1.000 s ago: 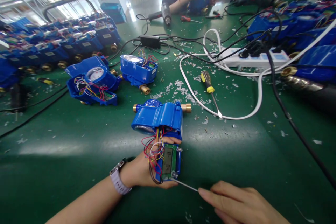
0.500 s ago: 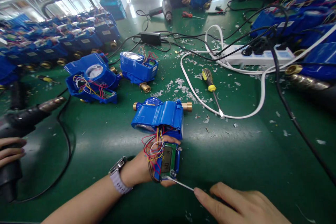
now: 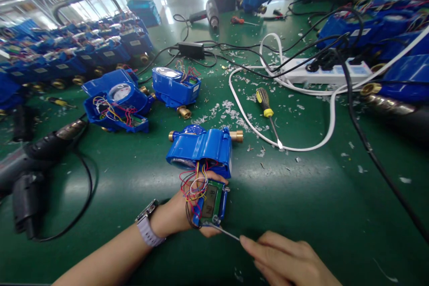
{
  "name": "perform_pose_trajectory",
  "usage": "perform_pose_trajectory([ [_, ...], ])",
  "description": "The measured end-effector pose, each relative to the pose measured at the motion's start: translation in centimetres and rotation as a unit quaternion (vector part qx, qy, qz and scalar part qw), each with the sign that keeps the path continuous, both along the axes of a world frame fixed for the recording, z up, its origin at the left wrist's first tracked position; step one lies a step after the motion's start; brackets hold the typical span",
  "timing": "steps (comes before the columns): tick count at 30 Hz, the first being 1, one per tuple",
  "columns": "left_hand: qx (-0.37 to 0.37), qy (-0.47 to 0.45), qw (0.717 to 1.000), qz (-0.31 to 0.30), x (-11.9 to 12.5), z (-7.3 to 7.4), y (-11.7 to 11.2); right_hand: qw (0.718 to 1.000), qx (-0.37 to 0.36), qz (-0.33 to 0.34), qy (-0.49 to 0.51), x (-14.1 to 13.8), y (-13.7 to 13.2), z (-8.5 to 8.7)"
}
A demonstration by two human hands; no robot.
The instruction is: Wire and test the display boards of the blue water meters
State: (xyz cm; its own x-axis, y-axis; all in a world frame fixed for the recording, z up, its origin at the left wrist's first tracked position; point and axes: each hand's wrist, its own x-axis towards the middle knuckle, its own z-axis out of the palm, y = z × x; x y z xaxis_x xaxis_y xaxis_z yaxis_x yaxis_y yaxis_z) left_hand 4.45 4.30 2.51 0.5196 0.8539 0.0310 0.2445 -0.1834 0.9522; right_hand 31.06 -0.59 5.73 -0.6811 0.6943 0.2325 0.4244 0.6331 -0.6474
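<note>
My left hand (image 3: 209, 231) grips a small circuit board with a display (image 3: 210, 201) in its blue frame, from below, the fingers wrapped round its edges. Thin coloured wires (image 3: 194, 190) run from the board to a blue water meter (image 3: 197, 145) with brass ends, lying just beyond. In my right hand (image 3: 284, 257) is a thin metal tool (image 3: 229, 233), only its slim shaft showing, the handle hidden in the palm. Its tip meets the board's near edge, beside a clear screw-like piece. Whether it presses or merely touches, I cannot tell.
Two opened blue meters (image 3: 117, 100) lie further left. A heat gun (image 3: 31, 165) rests at the left edge. A yellow-black screwdriver (image 3: 264, 103) lies by a white cable (image 3: 330, 132) and power strip (image 3: 301, 71). Plastic scraps dot the bench; co-workers sit across.
Another person's hand has left the heat gun at the left, which now sits turned differently. My right hand and the tool have shifted slightly left. The far co-worker's hands have moved.
</note>
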Motion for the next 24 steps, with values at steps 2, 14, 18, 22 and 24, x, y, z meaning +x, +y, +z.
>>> perform_pose_trajectory([
  [2, 0.009, 0.011, 1.000, 0.004, 0.2, 0.4, 0.1, 0.992, 0.122, -0.013, -0.010, 0.2, -0.2, -0.7],
  [14, -0.008, 0.027, 1.000, 0.006, 0.5, 1.6, 0.5, 0.992, 0.125, 0.001, 0.006, -0.7, 0.2, -1.5],
  [18, -0.026, 0.008, 1.000, 0.011, 0.4, 1.2, 0.5, 0.999, 0.031, -0.038, 0.000, -1.1, 0.0, -1.4],
  [22, -0.044, -0.019, 0.999, -0.013, -0.2, 1.1, 0.4, 0.999, -0.004, -0.030, -0.011, -1.0, 0.3, -0.3],
  [24, -0.066, -0.078, 0.994, -0.037, -0.2, 1.0, 0.1, 1.000, -0.017, -0.022, -0.010, -1.0, 0.3, -0.1],
])
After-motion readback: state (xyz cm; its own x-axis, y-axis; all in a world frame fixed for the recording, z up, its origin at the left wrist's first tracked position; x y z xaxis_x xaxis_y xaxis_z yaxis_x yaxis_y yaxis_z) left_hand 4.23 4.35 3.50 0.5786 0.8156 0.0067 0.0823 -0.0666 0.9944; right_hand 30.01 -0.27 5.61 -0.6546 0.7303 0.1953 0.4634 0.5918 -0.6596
